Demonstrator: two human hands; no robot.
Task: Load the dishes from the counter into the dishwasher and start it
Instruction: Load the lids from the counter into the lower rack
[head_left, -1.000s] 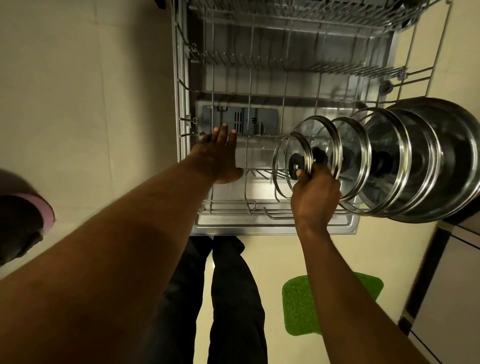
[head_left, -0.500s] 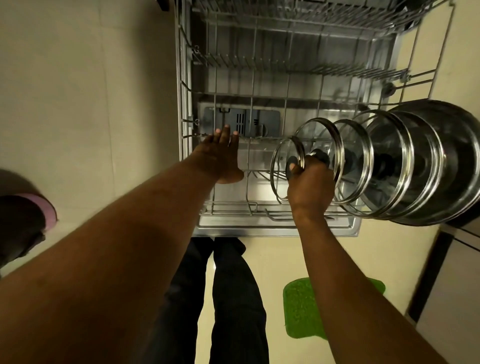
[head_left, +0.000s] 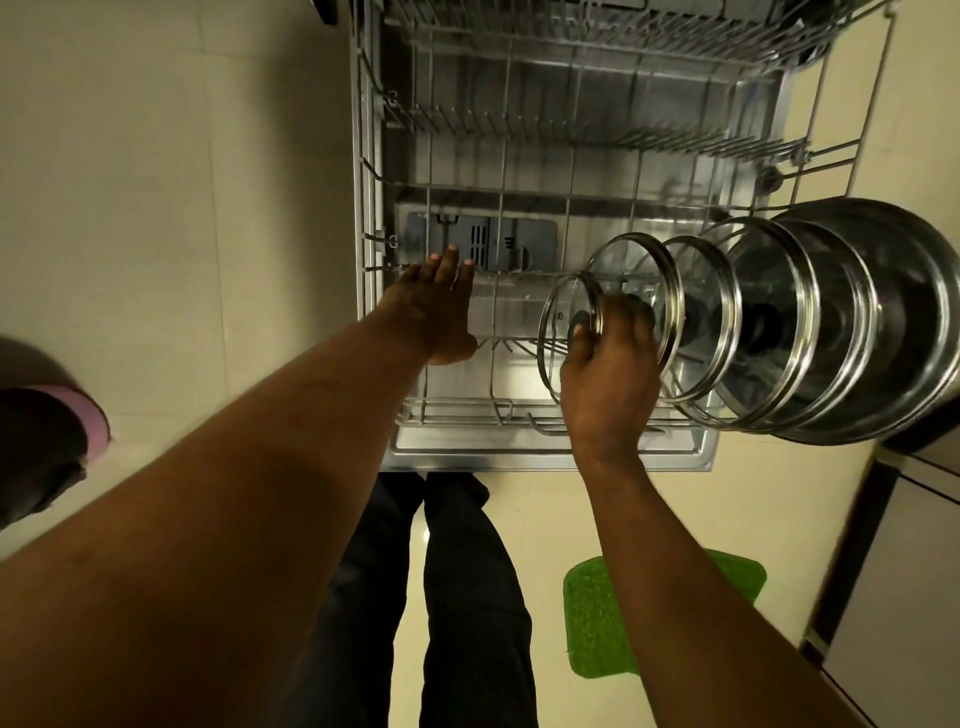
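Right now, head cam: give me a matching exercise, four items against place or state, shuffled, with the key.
Items
1. left hand
2. right hand
3. green mat
4. largest steel dish

Place or state
a. on the floor, right of the person's legs
b. grips the smallest lid
c. far right end of the row of lids
d. fingers straight, over the left part of the rack

Pairs: 1-d, 2-b, 3-a, 4-c

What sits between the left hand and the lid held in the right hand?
Nothing but bare lower rack wires, no dishes, from the left hand to the small glass lid the right hand holds; head view.
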